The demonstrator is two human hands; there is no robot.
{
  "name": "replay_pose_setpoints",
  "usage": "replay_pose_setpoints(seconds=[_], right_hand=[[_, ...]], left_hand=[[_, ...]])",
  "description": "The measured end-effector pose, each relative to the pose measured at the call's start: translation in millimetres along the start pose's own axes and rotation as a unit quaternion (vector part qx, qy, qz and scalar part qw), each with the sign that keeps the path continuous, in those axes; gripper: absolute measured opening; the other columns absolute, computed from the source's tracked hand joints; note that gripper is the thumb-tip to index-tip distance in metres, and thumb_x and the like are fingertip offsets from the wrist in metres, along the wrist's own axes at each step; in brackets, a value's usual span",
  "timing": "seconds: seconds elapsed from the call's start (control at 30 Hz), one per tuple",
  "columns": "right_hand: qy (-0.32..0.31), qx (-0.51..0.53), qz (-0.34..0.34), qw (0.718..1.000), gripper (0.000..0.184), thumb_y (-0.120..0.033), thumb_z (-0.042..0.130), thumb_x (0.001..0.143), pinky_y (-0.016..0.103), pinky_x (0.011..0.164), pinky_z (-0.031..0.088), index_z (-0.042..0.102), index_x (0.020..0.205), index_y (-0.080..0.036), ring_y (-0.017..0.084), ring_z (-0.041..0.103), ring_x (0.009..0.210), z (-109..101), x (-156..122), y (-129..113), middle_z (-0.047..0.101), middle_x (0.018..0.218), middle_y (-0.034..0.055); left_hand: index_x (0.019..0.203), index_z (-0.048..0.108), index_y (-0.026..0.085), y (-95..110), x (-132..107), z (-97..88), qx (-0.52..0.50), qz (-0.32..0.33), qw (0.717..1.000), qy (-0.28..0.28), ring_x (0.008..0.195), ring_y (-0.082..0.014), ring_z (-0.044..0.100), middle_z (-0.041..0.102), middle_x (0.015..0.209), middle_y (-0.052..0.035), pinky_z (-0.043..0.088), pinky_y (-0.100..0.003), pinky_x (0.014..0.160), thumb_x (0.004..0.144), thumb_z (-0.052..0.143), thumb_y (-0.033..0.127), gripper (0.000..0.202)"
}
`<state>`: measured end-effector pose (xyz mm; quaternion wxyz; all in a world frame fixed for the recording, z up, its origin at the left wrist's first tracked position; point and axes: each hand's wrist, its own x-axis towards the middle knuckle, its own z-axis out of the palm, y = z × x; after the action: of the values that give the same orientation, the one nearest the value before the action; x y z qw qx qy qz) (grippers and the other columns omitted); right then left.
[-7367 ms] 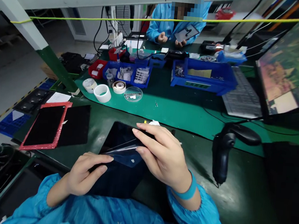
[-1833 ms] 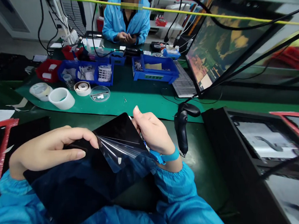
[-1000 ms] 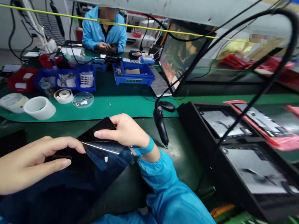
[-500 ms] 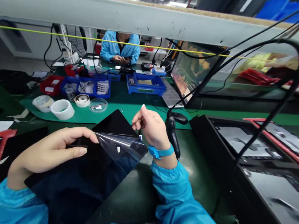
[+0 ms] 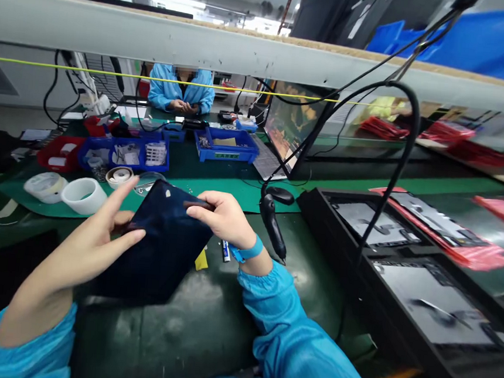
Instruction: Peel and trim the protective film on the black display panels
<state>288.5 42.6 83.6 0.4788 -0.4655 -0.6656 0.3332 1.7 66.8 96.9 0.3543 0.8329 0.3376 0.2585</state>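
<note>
Dark, glossy material is forming the panel (image 5: 162, 257), which is leaning at a slant between two bare hands over the green bench (image 5: 204, 332), toward eight o'clock from the middle of the view. Work on it is looking, as a judgement, partway along: both hands are already holding the panel, and a pale tab (image 5: 168, 193) is showing by its twelve o'clock corner. The panel is not yet being set down or let go by either hand. Whether a separate layer is covering its face, or its lower edge is resting on the bench, I cannot tell.

Taking the panel as the dial, the left hand (image 5: 82, 250) is gripping at nine o'clock, about half open: its thumb is lying over the near face, one finger is pointing free toward one o'clock, and the others are curling, partly hidden, at the edge. The right hand (image 5: 223, 216) is pinching the edge at two o'clock between thumb and bent fingers, seemingly more firmly. Toward three o'clock, a yellow piece (image 5: 201, 260) and a blue-and-white tube (image 5: 226, 251) are lying on the bench. Further out, also near three o'clock, a black driver tool (image 5: 272, 229) is standing apart from both hands.
</note>
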Motion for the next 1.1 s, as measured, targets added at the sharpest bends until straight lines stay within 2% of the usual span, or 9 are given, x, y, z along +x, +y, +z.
replay_pose_setpoints(seconds=[0.07,0.13,0.23,0.33,0.5,0.67,0.77,0.97,1.1], right_hand=[[-0.012,-0.051,-0.049,0.997,0.05,-0.063,0.073,0.094,0.026,0.063,0.036,0.072,0.078,-0.016,0.012,0.049,0.065,11,-5,-3,0.058,0.067,-0.002],[-0.02,-0.083,-0.099,0.991,0.044,-0.057,0.066,0.102,0.026,0.065,0.038,0.074,0.086,-0.017,0.013,0.054,0.066,23,-12,-4,0.065,0.072,-0.0001],[-0.009,-0.122,-0.155,0.98,0.037,-0.048,0.06,0.108,0.025,0.062,0.038,0.072,0.089,-0.018,0.013,0.056,0.064,39,-19,-4,0.066,0.072,0.0002],[-0.003,-0.166,-0.18,0.97,0.035,-0.043,0.059,0.109,0.026,0.058,0.035,0.065,0.084,-0.019,0.012,0.051,0.059,45,-21,-2,0.06,0.067,-0.0014],[-0.026,-0.188,-0.176,0.966,0.033,-0.04,0.056,0.109,0.025,0.057,0.035,0.059,0.083,-0.021,0.012,0.049,0.057,42,-21,-2,0.056,0.066,-0.0029],[-0.05,-0.238,-0.156,0.957,0.035,-0.044,0.05,0.111,0.026,0.057,0.033,0.056,0.084,-0.022,0.013,0.049,0.056,38,-24,-7,0.055,0.066,-0.0027],[-0.058,-0.273,-0.145,0.949,0.038,-0.048,0.046,0.112,0.028,0.058,0.032,0.058,0.087,-0.021,0.014,0.054,0.058,37,-26,-11,0.061,0.068,-0.0007],[-0.049,-0.309,-0.14,0.939,0.049,-0.056,0.041,0.113,0.029,0.057,0.028,0.059,0.084,-0.021,0.014,0.05,0.053,37,-30,-13,0.057,0.062,-0.001],[-0.046,-0.307,-0.14,0.94,0.05,-0.057,0.041,0.112,0.029,0.057,0.027,0.057,0.081,-0.021,0.013,0.048,0.053,37,-29,-13,0.056,0.061,-0.0014]], left_hand=[[0.16,0.044,0.025,2,5,7.7,-0.007,-0.027,0.999,0.039,0.115,-0.0277,0.073,0.073,0.129,-0.0095,0.061,-0.035,0.1,0.102,0.066,0.047,0.065],[0.142,0.061,0.023,8,7,16.3,-0.039,-0.032,0.994,0.097,0.112,-0.0261,0.073,0.074,0.124,-0.008,0.06,-0.034,0.098,0.097,0.073,0.046,0.052],[0.116,0.072,0.022,17,9,26.6,-0.055,-0.027,0.979,0.193,0.085,-0.0195,0.073,0.077,0.1,-0.003,0.058,-0.027,0.077,0.091,0.079,0.042,0.034],[0.104,0.075,0.022,22,9,31.4,-0.027,-0.04,0.972,0.232,0.067,-0.0146,0.065,0.072,0.08,0.0019,0.051,-0.024,0.063,0.09,0.08,0.04,0.024],[0.098,0.076,0.022,23,6,32.7,-0.019,-0.034,0.974,0.222,0.06,-0.0125,0.06,0.07,0.071,0.0044,0.044,-0.023,0.057,0.091,0.08,0.041,0.02],[0.097,0.074,0.021,25,4,31.9,-0.001,-0.006,0.979,0.205,0.065,-0.0135,0.064,0.074,0.077,0.0032,0.045,-0.023,0.06,0.096,0.074,0.041,0.02],[0.095,0.073,0.02,27,3,31.7,0.018,0.016,0.98,0.199,0.068,-0.0141,0.066,0.075,0.079,0.0024,0.046,-0.024,0.064,0.1,0.068,0.038,0.02],[0.089,0.07,0.018,30,2,32.9,0.05,0.055,0.977,0.2,0.066,-0.015,0.063,0.071,0.075,0.0006,0.043,-0.026,0.063,0.108,0.055,0.042,0.034],[0.091,0.07,0.018,29,2,32.5,0.049,0.058,0.978,0.197,0.068,-0.016,0.063,0.071,0.078,-0.0011,0.044,-0.027,0.065,0.111,0.048,0.044,0.039]])
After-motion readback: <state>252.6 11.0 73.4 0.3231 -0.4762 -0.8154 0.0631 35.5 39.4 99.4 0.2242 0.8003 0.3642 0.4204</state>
